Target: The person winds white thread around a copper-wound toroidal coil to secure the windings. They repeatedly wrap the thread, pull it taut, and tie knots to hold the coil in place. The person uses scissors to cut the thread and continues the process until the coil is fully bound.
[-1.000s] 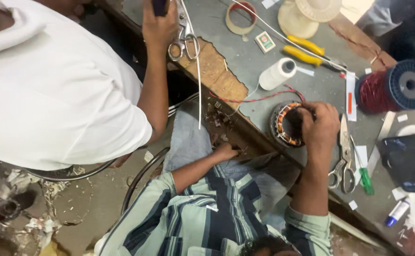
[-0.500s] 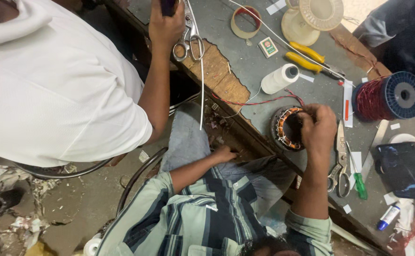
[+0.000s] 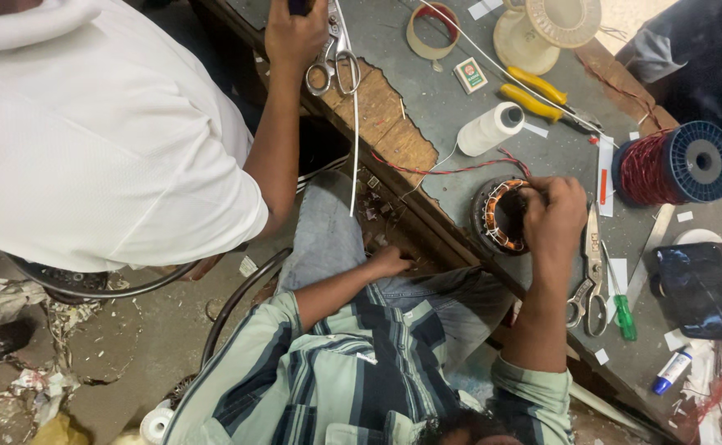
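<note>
My right hand (image 3: 555,218) is closed over the rim of a round motor stator (image 3: 497,216) with copper windings, which lies on the grey bench (image 3: 443,99) near its front edge. The fingers press into the coil at the stator's top right. Red and white wires (image 3: 452,170) run left from the stator across the bench. My left hand (image 3: 390,262) rests curled on my thigh, just under the bench edge, with nothing seen in it.
A co-worker in a white shirt stands at left, one hand (image 3: 295,37) holding scissors (image 3: 336,66). On the bench lie a white thread spool (image 3: 489,128), a red wire reel (image 3: 674,165), yellow-handled pliers (image 3: 534,91), a tape roll (image 3: 431,31), second scissors (image 3: 589,284), a green screwdriver (image 3: 622,313) and a phone (image 3: 695,288).
My right hand stays on the stator with only small finger shifts. The left hand has not moved. The view has drifted slightly.
</note>
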